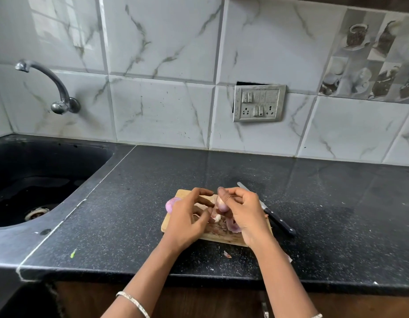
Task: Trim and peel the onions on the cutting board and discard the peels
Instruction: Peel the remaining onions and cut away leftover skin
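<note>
Your right hand [242, 210] has its grip curled round an onion [222, 205] just above the cutting board [182, 193], the onion's long axis roughly upright. Your left hand [187, 216] hovers loosely curled over the peels [216, 228]; I cannot tell whether its grip holds anything. A second onion [172, 204] lies at the board's left edge.

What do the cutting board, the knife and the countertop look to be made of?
Cutting board: pale wood or bamboo, matte; tan with faint grain. Knife: bright metal blade, likely steel; black handle with pale rivets, plastic or wood, unclear. Countertop: polished black stone, probably granite; white speckles and glossy reflections.
</note>
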{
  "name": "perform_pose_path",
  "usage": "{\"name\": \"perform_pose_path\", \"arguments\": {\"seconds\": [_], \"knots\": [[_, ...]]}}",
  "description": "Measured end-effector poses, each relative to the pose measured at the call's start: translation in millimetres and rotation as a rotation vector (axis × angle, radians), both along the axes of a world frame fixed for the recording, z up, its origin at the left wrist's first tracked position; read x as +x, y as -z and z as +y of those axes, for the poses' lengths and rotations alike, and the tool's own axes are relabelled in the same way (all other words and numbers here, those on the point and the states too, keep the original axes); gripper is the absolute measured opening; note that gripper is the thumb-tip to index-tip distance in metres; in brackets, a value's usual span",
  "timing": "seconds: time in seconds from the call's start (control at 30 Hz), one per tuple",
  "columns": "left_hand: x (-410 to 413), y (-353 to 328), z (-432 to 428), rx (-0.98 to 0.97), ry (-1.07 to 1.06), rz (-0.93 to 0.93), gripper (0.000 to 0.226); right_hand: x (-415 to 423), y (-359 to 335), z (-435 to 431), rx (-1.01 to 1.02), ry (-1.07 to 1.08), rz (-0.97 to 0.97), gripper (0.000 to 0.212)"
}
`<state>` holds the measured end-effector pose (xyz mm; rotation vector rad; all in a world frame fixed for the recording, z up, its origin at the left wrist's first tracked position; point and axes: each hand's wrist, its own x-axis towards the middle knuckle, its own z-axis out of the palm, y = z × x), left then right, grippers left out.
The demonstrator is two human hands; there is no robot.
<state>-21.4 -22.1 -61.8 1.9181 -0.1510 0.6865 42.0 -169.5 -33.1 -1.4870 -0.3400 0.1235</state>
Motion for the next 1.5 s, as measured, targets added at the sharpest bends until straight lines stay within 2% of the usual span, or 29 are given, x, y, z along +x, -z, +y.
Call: {"name": "perform_pose_path", "arguments": {"seconds": [0.07,0.13,0.3,0.37,0.5,0.67,0.77,0.83,1.0,1.1,1.5], "knots": [[-1,3,2,0.189,-0.081,-0.077,0.042,0,-3,2,-0.001,-0.008,0.078,0.033],[-1,4,2,0.292,-0.169,-0.095,0.053,-3,-8,8,-0.034,-0.039,0.095,0.035],[0,4,5,0.265,-0.365,-0.126,0.048,-10,-18,20,0.083,-0.212,0.146,0.022],[0,5,7,0.277,-0.427,-0.110,0.049,-7,-13,20,0.052,-0.259,0.081,0.030],[-2,3,7,0.335,-0.578,0.003,0.052,2,-8,27,-0.098,-0.213,-0.082,0.034],[-1,2,12,0.273,-0.667,-0.064,0.043,19,-2,44,-0.260,-0.137,-0.156,0.034],[0,2,14,0.184,-0.820,-0.016,0.043,27,1,55,-0.473,-0.014,-0.277,0.029],[1,2,14,0.129,-0.875,0.032,0.043,30,2,63,-0.566,-0.008,-0.307,0.030],[5,6,18,0.073,-0.826,0.224,0.039,36,5,80,-0.677,-0.042,-0.355,0.035],[7,6,21,0.025,-0.753,0.321,0.044,38,5,84,-0.705,-0.041,-0.385,0.038],[4,4,24,0.016,-0.654,0.346,0.058,43,-3,76,-0.677,-0.131,-0.334,0.044]]}}
